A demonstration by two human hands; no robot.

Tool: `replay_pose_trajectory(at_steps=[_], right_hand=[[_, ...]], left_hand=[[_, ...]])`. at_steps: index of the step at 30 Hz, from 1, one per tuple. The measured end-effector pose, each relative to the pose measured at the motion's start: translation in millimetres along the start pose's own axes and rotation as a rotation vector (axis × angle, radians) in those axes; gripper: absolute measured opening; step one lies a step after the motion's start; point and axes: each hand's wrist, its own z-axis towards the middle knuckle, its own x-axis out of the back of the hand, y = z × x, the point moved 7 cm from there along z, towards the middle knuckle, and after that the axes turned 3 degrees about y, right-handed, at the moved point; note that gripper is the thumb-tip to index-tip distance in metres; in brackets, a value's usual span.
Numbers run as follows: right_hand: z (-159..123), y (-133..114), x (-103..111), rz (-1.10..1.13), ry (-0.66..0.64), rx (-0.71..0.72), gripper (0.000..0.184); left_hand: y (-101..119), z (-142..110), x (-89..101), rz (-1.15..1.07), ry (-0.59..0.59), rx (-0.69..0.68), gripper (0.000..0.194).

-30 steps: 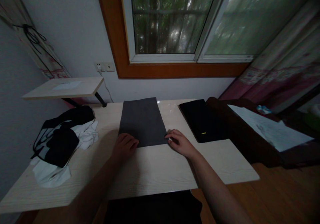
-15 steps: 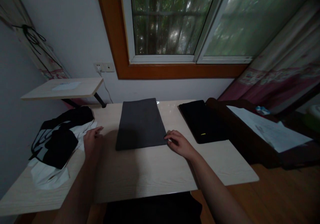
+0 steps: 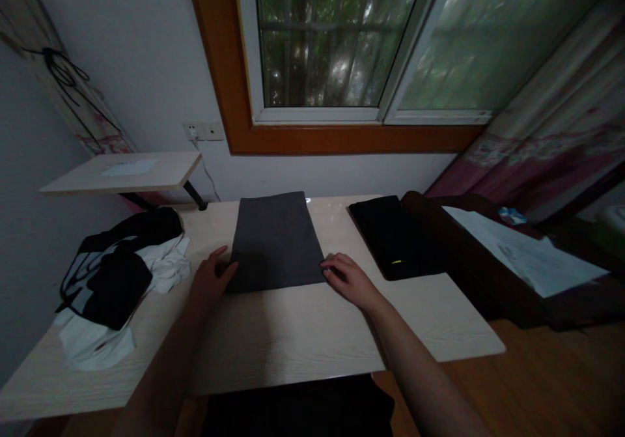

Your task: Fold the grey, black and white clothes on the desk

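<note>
A flat dark grey rectangle, which looks like neatly folded cloth, lies on the table in front of me. My left hand is at its near left corner, thumb and fingers apart, with the thumb at the edge. At the near right corner, the curled fingers of my right hand pinch the edge. Right of it lies a flat black piece, seemingly folded cloth, with a small yellow mark. A loose heap of black and white clothes rests on the left.
The pale wooden table stands against the wall under a window. A small raised shelf with a paper on it is at the back left. To the right, a white sheet lies on a dark brown surface beside the curtain.
My left hand lifted off the grey cloth's near edge, swung left toward the clothes heap, then came back right to the left corner. My right hand stayed at the right corner.
</note>
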Motion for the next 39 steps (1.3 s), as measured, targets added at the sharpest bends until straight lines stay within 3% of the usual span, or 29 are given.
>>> replay_pose_trajectory(at_steps=[5, 15, 19, 29, 32, 36, 39], right_hand=[[0.7, 3.1, -0.5, -0.023, -0.005, -0.020, 0.018], [0.1, 11.9, -2.2, 0.095, -0.075, -0.117, 0.011], [-4.9, 11.4, -3.4, 0.130, -0.173, -0.153, 0.006], [-19.7, 18.4, -8.1, 0.348, -0.556, -0.340, 0.027], [-18.3, 23.5, -7.2, 0.487, -0.523, -0.446, 0.035], [-9.2, 26.6, -5.4, 0.574, -0.326, -0.499, 0.058], [-0.1, 25.6, -7.3, 0.552, -0.200, -0.505, 0.062]], left_hand=[[1.3, -1.5, -0.6, -0.050, -0.057, 0.067, 0.076], [2.9, -6.2, -1.6, -0.174, -0.196, 0.110, 0.078], [1.0, -14.4, -1.5, -0.238, -0.336, 0.157, 0.076], [15.8, -56.7, 14.4, -0.376, -0.764, 0.270, 0.091], [14.3, -53.2, 17.8, -0.356, -0.726, 0.256, 0.089], [2.8, -32.8, 19.6, -0.333, -0.512, 0.235, 0.090], [-3.6, -19.5, 15.6, -0.332, -0.404, 0.299, 0.098]])
